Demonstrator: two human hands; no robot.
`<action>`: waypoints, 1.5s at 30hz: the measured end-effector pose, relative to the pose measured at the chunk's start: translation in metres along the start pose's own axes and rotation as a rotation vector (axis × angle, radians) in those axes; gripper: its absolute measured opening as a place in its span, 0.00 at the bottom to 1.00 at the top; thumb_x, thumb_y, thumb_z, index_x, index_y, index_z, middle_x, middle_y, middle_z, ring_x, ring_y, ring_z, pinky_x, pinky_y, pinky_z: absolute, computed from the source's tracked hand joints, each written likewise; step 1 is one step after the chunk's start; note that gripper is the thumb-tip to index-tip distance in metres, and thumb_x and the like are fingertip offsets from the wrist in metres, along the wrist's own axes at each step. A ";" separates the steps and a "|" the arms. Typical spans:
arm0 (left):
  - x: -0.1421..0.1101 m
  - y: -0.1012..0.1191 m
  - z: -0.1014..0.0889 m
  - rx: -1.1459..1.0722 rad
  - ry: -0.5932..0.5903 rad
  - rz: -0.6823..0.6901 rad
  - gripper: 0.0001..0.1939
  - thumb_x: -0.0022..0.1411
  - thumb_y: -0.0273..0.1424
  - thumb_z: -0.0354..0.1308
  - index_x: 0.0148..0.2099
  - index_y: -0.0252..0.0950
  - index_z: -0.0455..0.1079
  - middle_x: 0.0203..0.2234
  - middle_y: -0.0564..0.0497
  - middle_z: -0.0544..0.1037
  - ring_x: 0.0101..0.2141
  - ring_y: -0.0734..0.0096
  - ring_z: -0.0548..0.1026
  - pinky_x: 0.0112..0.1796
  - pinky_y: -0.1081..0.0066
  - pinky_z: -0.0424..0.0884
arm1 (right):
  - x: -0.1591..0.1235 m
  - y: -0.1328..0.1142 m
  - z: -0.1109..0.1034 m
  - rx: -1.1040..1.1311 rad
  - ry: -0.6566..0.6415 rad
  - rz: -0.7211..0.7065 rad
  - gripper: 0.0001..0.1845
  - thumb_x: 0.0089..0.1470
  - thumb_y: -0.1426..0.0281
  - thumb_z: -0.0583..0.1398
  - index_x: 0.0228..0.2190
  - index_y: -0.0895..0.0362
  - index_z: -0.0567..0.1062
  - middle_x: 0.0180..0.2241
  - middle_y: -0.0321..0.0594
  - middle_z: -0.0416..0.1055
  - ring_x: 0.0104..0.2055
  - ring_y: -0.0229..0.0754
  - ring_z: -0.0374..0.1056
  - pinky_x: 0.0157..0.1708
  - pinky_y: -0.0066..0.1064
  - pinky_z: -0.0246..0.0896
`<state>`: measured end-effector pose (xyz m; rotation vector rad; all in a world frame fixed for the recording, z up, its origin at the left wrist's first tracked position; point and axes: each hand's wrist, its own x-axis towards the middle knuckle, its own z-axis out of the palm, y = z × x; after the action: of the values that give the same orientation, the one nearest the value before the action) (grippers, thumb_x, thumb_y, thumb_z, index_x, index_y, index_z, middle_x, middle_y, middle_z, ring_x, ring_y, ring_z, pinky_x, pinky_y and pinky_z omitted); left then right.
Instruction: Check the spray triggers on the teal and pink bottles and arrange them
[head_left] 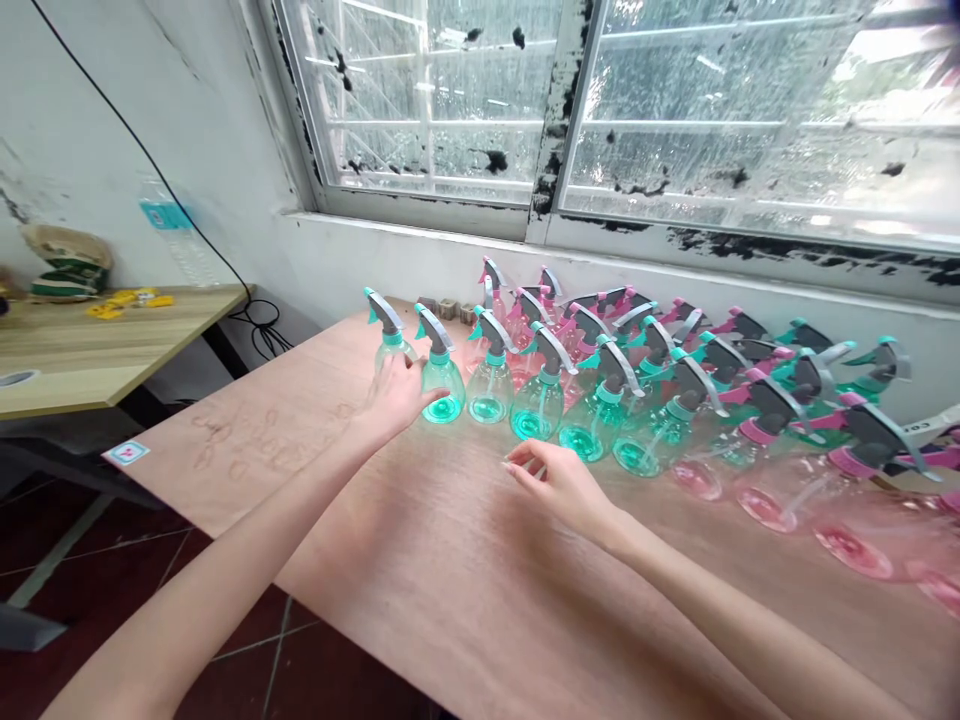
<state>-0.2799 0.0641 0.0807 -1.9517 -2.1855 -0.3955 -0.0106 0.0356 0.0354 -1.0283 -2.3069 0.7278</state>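
Note:
My left hand (396, 398) is at the left end of a front row of clear green spray bottles. Its fingers curl in at the left side of a spray bottle (442, 380) with a grey and green trigger head, and its thumb lies across the front. Behind that hand stands the end spray bottle (393, 345), its lower body hidden. My right hand (559, 482) hovers low over the table, fingers loosely bent and apart, holding nothing. Nearest to it is another green spray bottle (537, 405), upright with a little green showing at its base.
Pink spray bottles (772, 480) crowd the right side and back of the wooden table (420, 560). Small blocks (447, 309) lie by the wall below the window. A second table (187, 310) at left bears a plastic bottle (176, 235) and yellow pieces (127, 302).

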 end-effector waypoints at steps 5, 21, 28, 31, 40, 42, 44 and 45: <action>0.009 0.004 -0.004 0.018 -0.038 -0.026 0.31 0.64 0.49 0.54 0.60 0.32 0.64 0.45 0.37 0.72 0.53 0.45 0.67 0.49 0.60 0.65 | -0.024 -0.003 0.017 -0.043 -0.070 -0.057 0.05 0.57 0.73 0.57 0.33 0.57 0.74 0.30 0.40 0.76 0.32 0.41 0.71 0.33 0.33 0.65; -0.012 0.033 -0.021 -0.054 0.021 -0.135 0.31 0.68 0.44 0.52 0.63 0.28 0.56 0.51 0.35 0.72 0.52 0.49 0.71 0.47 0.62 0.67 | -0.105 0.026 0.008 -0.046 -0.139 -0.195 0.11 0.60 0.73 0.56 0.43 0.54 0.74 0.54 0.47 0.70 0.59 0.48 0.65 0.55 0.42 0.66; -0.012 0.086 -0.015 -0.128 -0.100 -0.155 0.33 0.65 0.53 0.49 0.61 0.35 0.60 0.38 0.42 0.80 0.42 0.52 0.78 0.38 0.66 0.69 | -0.130 0.046 -0.009 -0.165 -0.143 -0.115 0.21 0.62 0.60 0.56 0.53 0.54 0.73 0.61 0.47 0.64 0.63 0.51 0.59 0.61 0.46 0.60; 0.003 0.097 -0.007 -0.117 -0.127 -0.198 0.40 0.63 0.59 0.45 0.63 0.30 0.58 0.40 0.35 0.80 0.44 0.43 0.78 0.40 0.60 0.69 | -0.136 0.056 -0.015 -0.226 -0.102 -0.128 0.26 0.60 0.57 0.57 0.57 0.53 0.70 0.62 0.45 0.61 0.64 0.52 0.57 0.61 0.46 0.58; 0.013 0.104 -0.004 -0.070 -0.133 -0.215 0.38 0.60 0.55 0.52 0.58 0.28 0.65 0.41 0.31 0.79 0.46 0.38 0.76 0.40 0.58 0.70 | -0.154 0.077 -0.026 -0.446 -0.026 -0.240 0.27 0.62 0.62 0.56 0.60 0.53 0.65 0.60 0.46 0.62 0.61 0.54 0.61 0.56 0.45 0.65; 0.012 0.105 -0.008 -0.058 -0.136 -0.211 0.37 0.61 0.56 0.52 0.57 0.27 0.66 0.42 0.30 0.78 0.46 0.38 0.76 0.40 0.58 0.71 | -0.154 0.078 -0.026 -0.457 -0.017 -0.245 0.27 0.62 0.63 0.56 0.61 0.53 0.65 0.60 0.46 0.62 0.61 0.55 0.60 0.56 0.46 0.65; 0.011 0.104 -0.012 -0.046 -0.150 -0.198 0.37 0.61 0.56 0.51 0.56 0.27 0.68 0.41 0.30 0.79 0.46 0.39 0.76 0.40 0.59 0.71 | -0.154 0.078 -0.026 -0.458 -0.008 -0.242 0.27 0.61 0.63 0.57 0.61 0.53 0.65 0.60 0.46 0.63 0.61 0.55 0.60 0.55 0.46 0.65; 0.010 0.104 -0.014 -0.040 -0.160 -0.191 0.37 0.61 0.56 0.52 0.55 0.26 0.68 0.40 0.31 0.79 0.45 0.40 0.77 0.40 0.60 0.71 | -0.154 0.077 -0.026 -0.457 -0.006 -0.242 0.27 0.61 0.63 0.57 0.61 0.52 0.65 0.60 0.45 0.63 0.61 0.55 0.61 0.55 0.45 0.65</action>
<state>-0.1788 0.0795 0.1045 -1.8595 -2.4939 -0.3231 0.1348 -0.0330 -0.0309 -0.9023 -2.6074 0.1068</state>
